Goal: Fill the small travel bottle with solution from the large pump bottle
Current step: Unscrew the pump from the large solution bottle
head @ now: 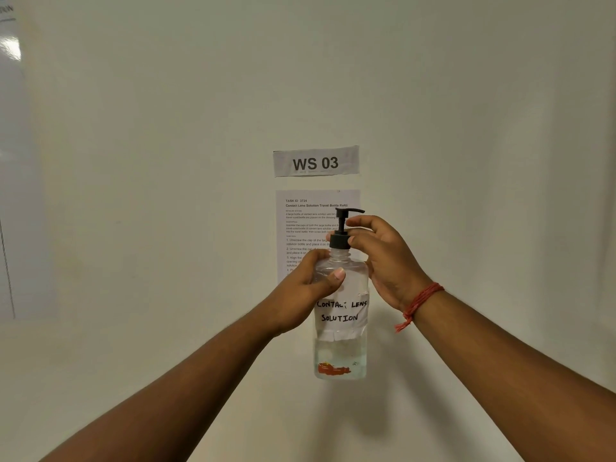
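The large pump bottle (340, 348) is clear, upright and raised in front of the wall, with a white paper label handwritten "CONTACT LENS SOLUTION". Clear liquid fills its lower part. My left hand (306, 288) wraps the bottle's upper body, thumb across the front. My right hand (383, 258) pinches the black pump collar (340, 240) with fingertips and thumb; the black pump head points right above it. A red thread band circles my right wrist. The small travel bottle is not in view.
A pale wall fills the view. On it are a paper sign reading "WS 03" (316, 161) and a printed task sheet (306, 228) partly behind the bottle. A glossy board edge (10, 161) runs along the far left.
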{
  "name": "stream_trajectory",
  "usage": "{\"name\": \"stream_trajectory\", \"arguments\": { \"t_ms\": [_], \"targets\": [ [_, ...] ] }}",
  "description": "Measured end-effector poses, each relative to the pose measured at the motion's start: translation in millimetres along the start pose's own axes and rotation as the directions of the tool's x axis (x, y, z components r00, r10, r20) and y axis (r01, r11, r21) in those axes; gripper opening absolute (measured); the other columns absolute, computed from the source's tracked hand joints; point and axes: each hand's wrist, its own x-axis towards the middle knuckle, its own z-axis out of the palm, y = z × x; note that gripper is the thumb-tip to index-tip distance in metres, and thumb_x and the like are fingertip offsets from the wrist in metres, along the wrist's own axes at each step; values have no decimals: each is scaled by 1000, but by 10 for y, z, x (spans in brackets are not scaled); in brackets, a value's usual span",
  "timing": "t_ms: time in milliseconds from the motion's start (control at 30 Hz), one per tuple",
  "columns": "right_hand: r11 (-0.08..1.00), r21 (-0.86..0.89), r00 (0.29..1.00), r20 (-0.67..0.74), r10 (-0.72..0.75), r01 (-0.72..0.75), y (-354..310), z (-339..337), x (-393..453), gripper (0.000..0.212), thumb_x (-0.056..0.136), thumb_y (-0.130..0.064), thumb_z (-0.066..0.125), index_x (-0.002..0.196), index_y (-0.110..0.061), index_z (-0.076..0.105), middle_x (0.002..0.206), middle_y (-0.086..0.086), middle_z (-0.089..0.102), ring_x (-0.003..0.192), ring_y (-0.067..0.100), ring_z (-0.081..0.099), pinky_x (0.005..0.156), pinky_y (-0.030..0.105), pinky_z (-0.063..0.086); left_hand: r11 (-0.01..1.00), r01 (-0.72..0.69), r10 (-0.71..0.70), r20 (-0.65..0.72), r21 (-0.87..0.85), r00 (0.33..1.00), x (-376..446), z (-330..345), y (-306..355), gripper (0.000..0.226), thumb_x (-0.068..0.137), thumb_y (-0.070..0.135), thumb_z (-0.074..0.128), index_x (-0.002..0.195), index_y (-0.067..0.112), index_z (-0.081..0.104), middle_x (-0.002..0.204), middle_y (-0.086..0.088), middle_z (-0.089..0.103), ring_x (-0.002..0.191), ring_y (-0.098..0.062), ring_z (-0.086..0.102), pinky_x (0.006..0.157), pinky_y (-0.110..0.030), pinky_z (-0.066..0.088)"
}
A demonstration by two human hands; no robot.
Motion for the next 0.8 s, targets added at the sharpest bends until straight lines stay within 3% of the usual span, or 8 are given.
{"name": "stream_trajectory", "arguments": {
  "t_ms": [133, 267, 500, 800],
  "targets": [
    [1000, 22, 999, 25, -22, 21, 24, 3, -11, 30, 92, -5, 60, 120, -12, 55, 112, 10, 68, 102, 21, 68, 87, 43, 56, 1000, 7, -7, 3, 3, 1000, -1, -4, -18, 63, 87, 57, 58, 140, 26, 43, 127, 1, 67, 114, -14, 68, 102, -45, 55],
    [999, 15, 999, 26, -32, 32, 54, 10, -14, 37, 86, -4, 69, 118, -8, 52, 110, 20, 66, 101, 28, 69, 86, 42, 57, 1000, 18, -18, -1, 4, 1000, 7, -10, -59, 69, 85, 62, 60, 141, 25, 42, 126, 1, 68, 113, -15, 69, 102, -48, 54],
    [999, 21, 1000, 3, -27, 27, 65, 24, -4, 26, 91, 1, 57, 116, -6, 57, 101, 5, 74, 95, 18, 71, 87, 40, 57, 1000, 23, -23, -7, 5, 1000, 17, -9, -94, 67, 86, 60, 60, 141, 26, 43, 127, 2, 68, 114, -14, 69, 103, -49, 53],
    [998, 9, 998, 12, -61, 61, 105, 37, -29, 28, 93, -3, 58, 120, -9, 60, 107, 8, 73, 100, 20, 70, 87, 40, 57, 1000, 24, -24, -6, -18, 1000, 23, -14, -183, 69, 83, 62, 61, 139, 26, 44, 125, 1, 69, 113, -14, 69, 103, -49, 54]
  ]
}}
